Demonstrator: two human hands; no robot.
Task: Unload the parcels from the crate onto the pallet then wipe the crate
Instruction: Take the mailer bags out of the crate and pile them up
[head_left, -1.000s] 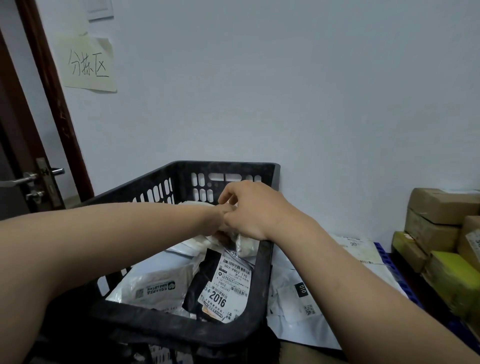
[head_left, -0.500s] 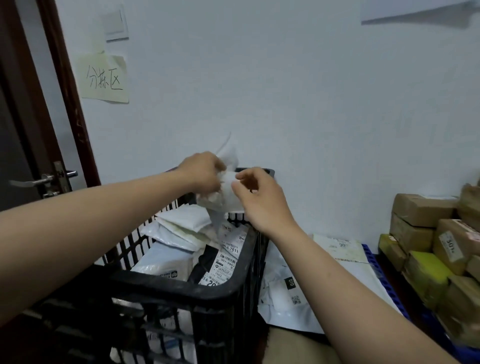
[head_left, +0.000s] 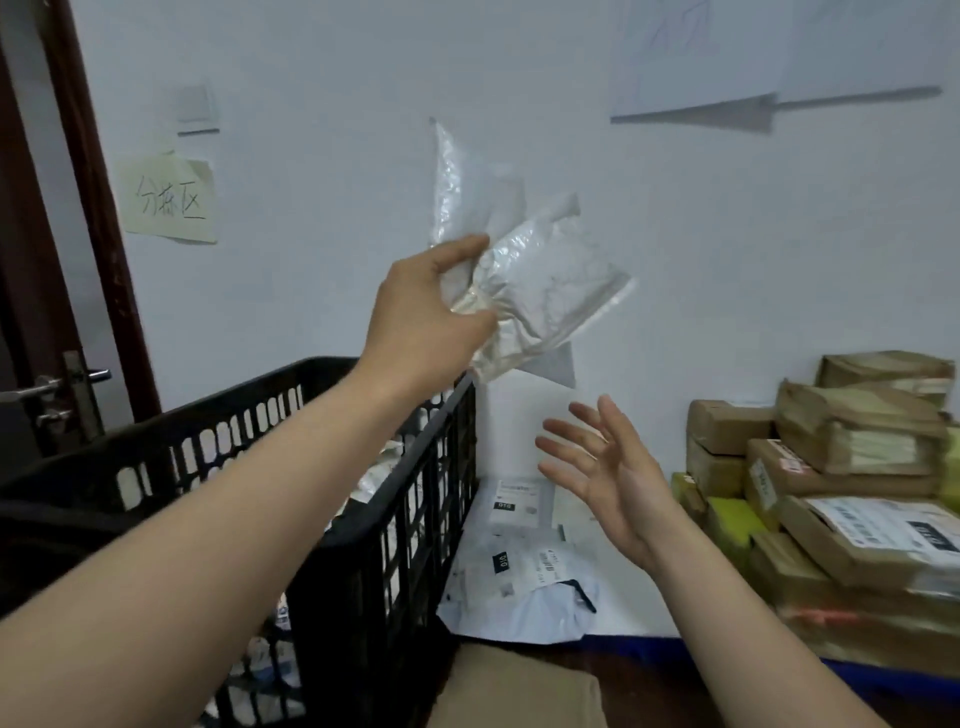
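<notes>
My left hand (head_left: 423, 312) grips a clear plastic parcel bag (head_left: 540, 291) with white contents, raised high above the right rim of the black slotted crate (head_left: 384, 519). More white parcels lie inside the crate, mostly hidden by my left forearm. My right hand (head_left: 602, 467) hovers lower and to the right, palm up, fingers spread, holding nothing. Below it white mailer bags (head_left: 519, 571) lie on the blue pallet (head_left: 883, 680).
Brown and yellow cardboard boxes (head_left: 841, 467) are stacked on the pallet at right. A white wall stands close behind, with a paper note (head_left: 169, 205) on it. A brown door with a metal handle (head_left: 57, 384) is at left. A cardboard piece (head_left: 519, 686) lies at the bottom centre.
My left hand has lifted the clear bag up out of the crate and to the right. My right hand has let go of it and dropped lower, opening with the palm up.
</notes>
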